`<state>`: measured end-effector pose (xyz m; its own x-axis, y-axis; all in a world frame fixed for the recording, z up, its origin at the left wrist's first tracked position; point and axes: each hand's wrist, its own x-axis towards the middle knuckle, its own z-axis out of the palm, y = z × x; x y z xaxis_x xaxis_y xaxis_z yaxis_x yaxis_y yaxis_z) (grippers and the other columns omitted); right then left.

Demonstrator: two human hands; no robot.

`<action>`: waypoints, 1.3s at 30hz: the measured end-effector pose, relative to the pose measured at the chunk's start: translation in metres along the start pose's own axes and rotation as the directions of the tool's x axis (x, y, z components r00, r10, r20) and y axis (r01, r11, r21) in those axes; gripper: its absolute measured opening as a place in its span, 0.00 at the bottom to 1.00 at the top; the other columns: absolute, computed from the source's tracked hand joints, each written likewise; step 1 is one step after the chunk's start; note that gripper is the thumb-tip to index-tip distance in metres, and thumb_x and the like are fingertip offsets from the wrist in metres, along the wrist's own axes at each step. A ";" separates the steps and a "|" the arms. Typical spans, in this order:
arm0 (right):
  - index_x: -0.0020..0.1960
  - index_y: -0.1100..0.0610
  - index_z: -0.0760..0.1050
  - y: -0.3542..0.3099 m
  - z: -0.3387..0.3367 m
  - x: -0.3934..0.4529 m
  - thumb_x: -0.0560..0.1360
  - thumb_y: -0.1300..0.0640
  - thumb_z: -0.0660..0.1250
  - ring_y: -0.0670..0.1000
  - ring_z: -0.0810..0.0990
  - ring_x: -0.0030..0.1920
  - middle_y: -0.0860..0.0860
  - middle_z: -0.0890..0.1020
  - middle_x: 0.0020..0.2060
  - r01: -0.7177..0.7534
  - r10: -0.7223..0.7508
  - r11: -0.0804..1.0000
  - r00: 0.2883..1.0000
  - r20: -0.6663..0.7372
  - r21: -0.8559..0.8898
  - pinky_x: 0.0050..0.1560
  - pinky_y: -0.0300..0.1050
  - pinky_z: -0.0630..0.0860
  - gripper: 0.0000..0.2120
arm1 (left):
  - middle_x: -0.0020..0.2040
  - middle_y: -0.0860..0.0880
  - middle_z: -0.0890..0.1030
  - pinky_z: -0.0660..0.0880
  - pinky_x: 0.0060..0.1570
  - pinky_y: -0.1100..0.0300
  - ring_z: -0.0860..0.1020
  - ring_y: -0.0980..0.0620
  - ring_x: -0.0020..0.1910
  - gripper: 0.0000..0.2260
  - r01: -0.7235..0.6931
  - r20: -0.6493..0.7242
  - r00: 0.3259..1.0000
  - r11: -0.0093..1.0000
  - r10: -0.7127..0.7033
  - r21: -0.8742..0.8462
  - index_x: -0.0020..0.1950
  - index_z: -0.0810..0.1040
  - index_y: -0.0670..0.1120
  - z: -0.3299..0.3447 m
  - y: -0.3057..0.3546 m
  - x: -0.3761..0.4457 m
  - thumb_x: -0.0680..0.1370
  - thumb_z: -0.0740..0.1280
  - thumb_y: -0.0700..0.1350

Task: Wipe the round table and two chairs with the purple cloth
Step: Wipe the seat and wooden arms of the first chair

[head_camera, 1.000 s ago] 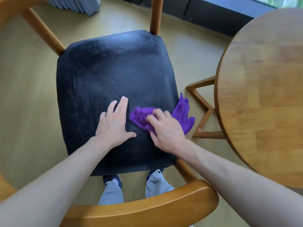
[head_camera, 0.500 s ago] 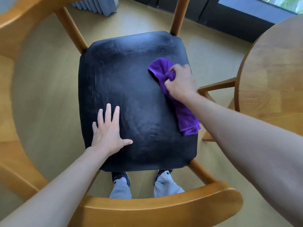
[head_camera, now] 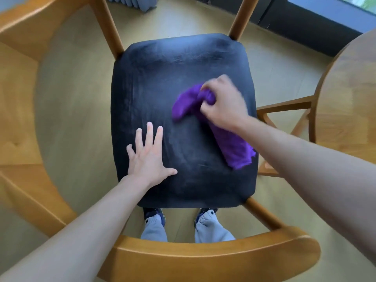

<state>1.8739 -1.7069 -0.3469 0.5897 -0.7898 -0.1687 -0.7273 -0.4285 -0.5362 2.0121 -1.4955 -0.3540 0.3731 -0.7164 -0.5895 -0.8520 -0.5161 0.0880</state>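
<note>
Below me stands a wooden chair with a black padded seat [head_camera: 162,82]. My right hand [head_camera: 223,102] grips the bunched purple cloth [head_camera: 234,145] on the right half of the seat; the cloth trails back toward the seat's right edge. My left hand [head_camera: 148,157] lies flat on the front left of the seat, fingers straight and spread. The chair's curved wooden backrest [head_camera: 203,253] runs across the bottom of the view. The round wooden table [head_camera: 350,94] is at the right edge.
Another curved piece of wood [head_camera: 22,98], perhaps a second chair, arcs along the left side. The table's wooden base struts [head_camera: 284,106] sit right of the seat. My shoes [head_camera: 154,214] stand under the seat's near edge. A dark window frame [head_camera: 305,23] is at the far right.
My right hand swept the cloth from the seat's near right up to its far right corner, then back toward the middle. My left hand stayed flat on the seat. The view shifted.
</note>
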 end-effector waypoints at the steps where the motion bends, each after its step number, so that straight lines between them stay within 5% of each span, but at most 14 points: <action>1: 0.60 0.46 0.76 0.002 -0.001 0.016 0.72 0.52 0.67 0.57 0.79 0.55 0.50 0.73 0.58 -0.161 0.168 0.984 0.982 -0.085 0.079 0.56 0.50 0.76 0.16 | 0.82 0.51 0.34 0.56 0.75 0.35 0.40 0.41 0.82 0.62 0.000 0.001 1.000 1.000 0.000 -0.011 0.82 0.38 0.53 0.000 0.000 0.000 0.65 0.78 0.68; 4: 0.66 0.49 0.73 -0.006 0.013 0.032 0.74 0.54 0.67 0.61 0.78 0.56 0.53 0.69 0.63 -0.345 0.345 0.938 0.938 -0.019 0.017 0.57 0.51 0.74 0.20 | 0.83 0.51 0.35 0.56 0.75 0.35 0.40 0.41 0.82 0.61 -0.016 -0.002 1.000 1.000 0.016 -0.020 0.82 0.39 0.53 -0.002 -0.003 0.000 0.66 0.78 0.66; 8: 0.58 0.49 0.74 -0.049 0.042 -0.020 0.70 0.53 0.68 0.63 0.79 0.46 0.52 0.69 0.56 -0.068 0.082 0.995 0.972 0.219 -0.067 0.45 0.50 0.74 0.17 | 0.84 0.53 0.39 0.59 0.74 0.37 0.43 0.43 0.82 0.58 -0.009 -0.008 1.000 0.999 0.009 -0.031 0.83 0.45 0.54 -0.006 -0.004 -0.001 0.65 0.79 0.65; 11: 0.52 0.49 0.73 -0.074 0.063 -0.080 0.69 0.51 0.70 0.61 0.79 0.43 0.48 0.66 0.49 0.177 -0.139 0.983 0.871 0.471 -0.037 0.39 0.47 0.68 0.13 | 0.84 0.54 0.41 0.59 0.74 0.37 0.44 0.43 0.82 0.49 -0.033 -0.020 0.999 0.995 0.031 -0.094 0.81 0.53 0.54 -0.010 -0.009 0.000 0.67 0.78 0.59; 14: 0.56 0.49 0.74 -0.076 0.065 -0.100 0.69 0.50 0.71 0.57 0.78 0.47 0.47 0.69 0.49 0.159 -0.147 0.987 0.764 0.628 0.037 0.43 0.49 0.75 0.16 | 0.84 0.53 0.39 0.57 0.75 0.38 0.42 0.44 0.82 0.57 -0.049 0.031 0.998 0.993 0.052 -0.105 0.83 0.46 0.54 -0.014 -0.015 -0.001 0.64 0.78 0.58; 17: 0.54 0.47 0.78 -0.064 0.047 -0.072 0.68 0.51 0.72 0.55 0.77 0.50 0.47 0.72 0.47 0.065 -0.100 0.995 0.799 0.593 0.080 0.48 0.48 0.76 0.14 | 0.84 0.53 0.42 0.59 0.74 0.37 0.45 0.43 0.82 0.52 -0.048 0.014 0.999 0.991 0.050 -0.125 0.82 0.49 0.54 -0.016 -0.015 0.001 0.67 0.79 0.54; 21: 0.58 0.49 0.78 -0.049 0.024 -0.025 0.70 0.57 0.68 0.54 0.78 0.54 0.50 0.74 0.54 -0.052 0.010 0.971 0.984 0.177 0.232 0.55 0.50 0.76 0.17 | 0.84 0.52 0.44 0.61 0.74 0.37 0.47 0.42 0.82 0.51 -0.016 -0.015 1.000 0.996 0.014 -0.092 0.82 0.50 0.51 -0.013 -0.011 0.003 0.70 0.80 0.52; 25: 0.65 0.49 0.75 -0.044 0.037 0.007 0.74 0.55 0.66 0.55 0.74 0.61 0.50 0.71 0.62 -0.323 0.333 0.899 0.943 0.018 0.295 0.60 0.52 0.76 0.20 | 0.84 0.50 0.44 0.61 0.74 0.37 0.47 0.42 0.81 0.54 -0.003 -0.033 0.999 0.996 0.000 -0.091 0.82 0.46 0.50 -0.009 -0.009 0.005 0.69 0.81 0.52; 29: 0.58 0.54 0.73 -0.067 0.066 -0.026 0.72 0.55 0.67 0.60 0.73 0.53 0.54 0.70 0.56 -0.150 0.152 0.988 0.983 0.100 -0.032 0.44 0.51 0.74 0.15 | 0.83 0.48 0.45 0.61 0.74 0.41 0.49 0.44 0.81 0.58 0.020 -0.076 0.997 0.991 -0.031 -0.132 0.82 0.46 0.49 -0.008 -0.013 0.006 0.65 0.83 0.54; 34: 0.48 0.50 0.65 -0.081 0.077 -0.101 0.70 0.48 0.68 0.60 0.78 0.45 0.50 0.68 0.50 0.082 -0.072 0.997 0.882 0.465 -0.002 0.37 0.49 0.68 0.14 | 0.83 0.44 0.46 0.59 0.74 0.41 0.47 0.44 0.81 0.43 -0.015 -0.046 0.999 0.984 0.007 -0.175 0.75 0.57 0.48 -0.012 -0.019 0.004 0.66 0.78 0.51; 39: 0.58 0.47 0.75 -0.057 0.046 -0.107 0.73 0.52 0.70 0.51 0.77 0.50 0.46 0.70 0.49 -0.102 -0.049 0.976 0.754 0.654 0.191 0.58 0.50 0.75 0.14 | 0.83 0.50 0.37 0.54 0.78 0.39 0.42 0.46 0.82 0.51 -0.159 0.007 0.986 0.953 0.166 -0.257 0.78 0.51 0.51 -0.010 -0.012 -0.008 0.64 0.80 0.54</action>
<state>1.8682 -1.5778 -0.3364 0.7106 -0.2875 -0.6422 -0.7030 -0.2542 -0.6642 2.0228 -1.4884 -0.3419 0.2238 -0.7887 -0.5725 -0.7770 -0.4990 0.3837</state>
